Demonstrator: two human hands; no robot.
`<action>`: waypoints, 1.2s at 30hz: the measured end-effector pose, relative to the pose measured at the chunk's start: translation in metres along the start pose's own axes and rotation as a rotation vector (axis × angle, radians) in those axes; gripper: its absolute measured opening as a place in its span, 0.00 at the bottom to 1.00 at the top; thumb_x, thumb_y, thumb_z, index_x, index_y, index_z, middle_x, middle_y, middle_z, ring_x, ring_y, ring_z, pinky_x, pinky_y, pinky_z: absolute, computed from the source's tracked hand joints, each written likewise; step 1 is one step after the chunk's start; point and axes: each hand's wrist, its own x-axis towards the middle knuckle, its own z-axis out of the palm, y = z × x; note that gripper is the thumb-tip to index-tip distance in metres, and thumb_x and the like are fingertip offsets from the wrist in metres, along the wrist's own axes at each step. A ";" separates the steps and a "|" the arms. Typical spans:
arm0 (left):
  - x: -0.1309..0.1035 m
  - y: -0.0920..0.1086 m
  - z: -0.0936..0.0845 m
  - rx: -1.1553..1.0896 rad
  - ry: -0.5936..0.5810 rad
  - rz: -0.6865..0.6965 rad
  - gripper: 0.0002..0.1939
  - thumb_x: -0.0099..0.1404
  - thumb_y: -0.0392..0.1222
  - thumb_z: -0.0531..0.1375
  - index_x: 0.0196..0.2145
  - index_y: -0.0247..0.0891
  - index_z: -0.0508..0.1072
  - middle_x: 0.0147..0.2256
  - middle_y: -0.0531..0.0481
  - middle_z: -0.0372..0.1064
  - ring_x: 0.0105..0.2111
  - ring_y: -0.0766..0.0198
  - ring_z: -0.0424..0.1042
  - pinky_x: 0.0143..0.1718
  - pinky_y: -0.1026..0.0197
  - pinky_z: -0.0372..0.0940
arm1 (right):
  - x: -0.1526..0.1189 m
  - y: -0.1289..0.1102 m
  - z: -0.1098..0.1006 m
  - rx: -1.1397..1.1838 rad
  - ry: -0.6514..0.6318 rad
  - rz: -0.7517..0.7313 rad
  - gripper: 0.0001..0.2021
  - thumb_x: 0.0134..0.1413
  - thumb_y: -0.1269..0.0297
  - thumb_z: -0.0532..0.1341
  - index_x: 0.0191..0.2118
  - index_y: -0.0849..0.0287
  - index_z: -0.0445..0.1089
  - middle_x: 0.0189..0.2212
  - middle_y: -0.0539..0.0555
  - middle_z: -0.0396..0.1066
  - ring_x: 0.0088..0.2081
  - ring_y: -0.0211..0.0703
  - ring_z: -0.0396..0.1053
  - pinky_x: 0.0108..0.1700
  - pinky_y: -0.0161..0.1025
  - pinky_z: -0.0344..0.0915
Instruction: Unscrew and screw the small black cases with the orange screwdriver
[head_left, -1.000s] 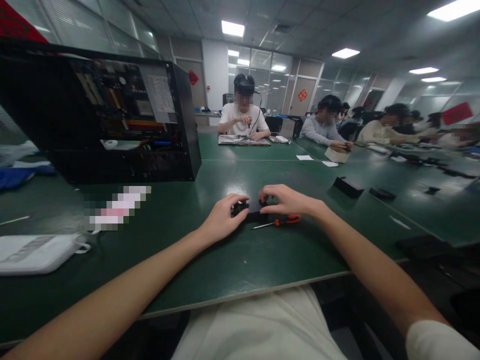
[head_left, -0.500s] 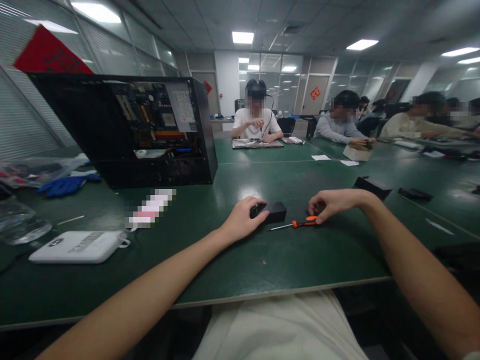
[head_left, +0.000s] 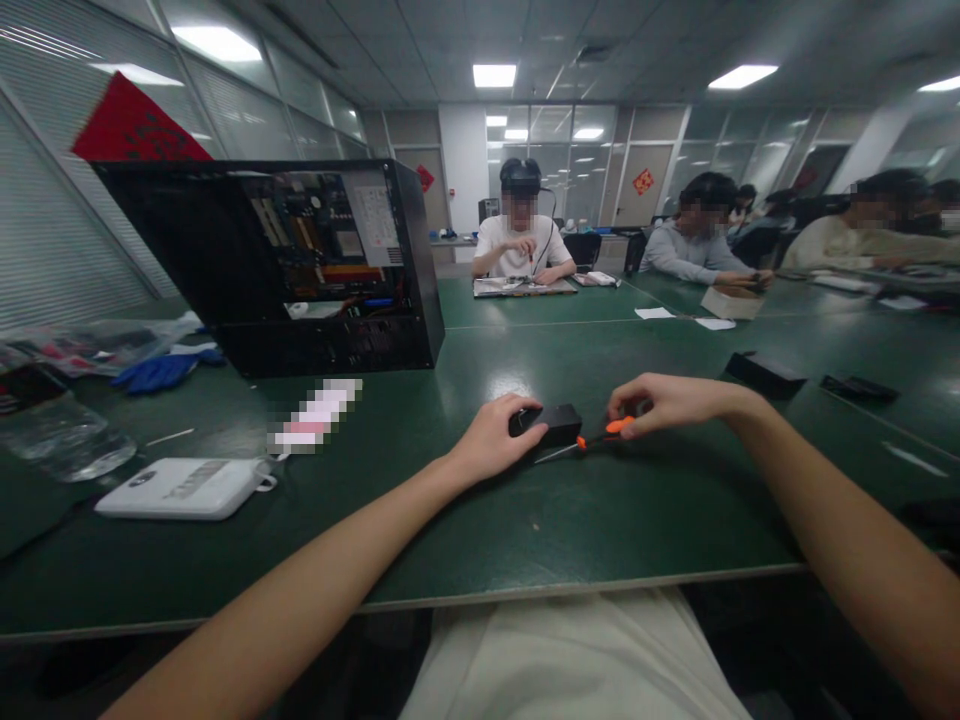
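My left hand is closed around the near left end of a small black rectangular box that rests on the green table. Fingers and palm hide part of that end. To the right, my right hand pinches the orange-and-black handle of a screwdriver. Its thin metal shaft points left and down toward the tabletop, just in front of the box. The handle end is tilted up, and I cannot tell if the tip touches the table.
An open black computer case stands at the back left. Nearer are a white power bank, a clear bottle and blue gloves. An open black carton lies right. A person works across the table.
The screwdriver's handle has come up off the table in my right hand, and the tool is more tilted. My left hand stays on the box. The whole view has shifted slightly.
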 end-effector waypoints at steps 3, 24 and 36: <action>0.000 0.000 -0.001 -0.016 -0.013 -0.010 0.16 0.68 0.46 0.65 0.50 0.37 0.78 0.50 0.42 0.78 0.48 0.52 0.76 0.53 0.51 0.69 | -0.005 -0.006 -0.003 0.210 0.176 -0.067 0.21 0.55 0.47 0.70 0.46 0.59 0.75 0.44 0.57 0.79 0.38 0.44 0.74 0.38 0.40 0.69; -0.006 0.017 0.003 -0.077 -0.075 0.072 0.15 0.68 0.44 0.65 0.51 0.39 0.78 0.48 0.44 0.77 0.48 0.54 0.76 0.52 0.52 0.68 | 0.018 -0.029 0.028 0.604 0.718 -0.426 0.18 0.65 0.49 0.64 0.54 0.53 0.70 0.45 0.55 0.78 0.40 0.43 0.77 0.39 0.40 0.74; -0.007 0.017 0.004 -0.077 -0.069 0.093 0.15 0.68 0.44 0.66 0.50 0.39 0.77 0.48 0.44 0.77 0.48 0.53 0.76 0.53 0.52 0.68 | 0.014 -0.036 0.028 0.536 0.747 -0.419 0.20 0.65 0.47 0.63 0.54 0.53 0.69 0.44 0.56 0.77 0.39 0.45 0.75 0.38 0.42 0.74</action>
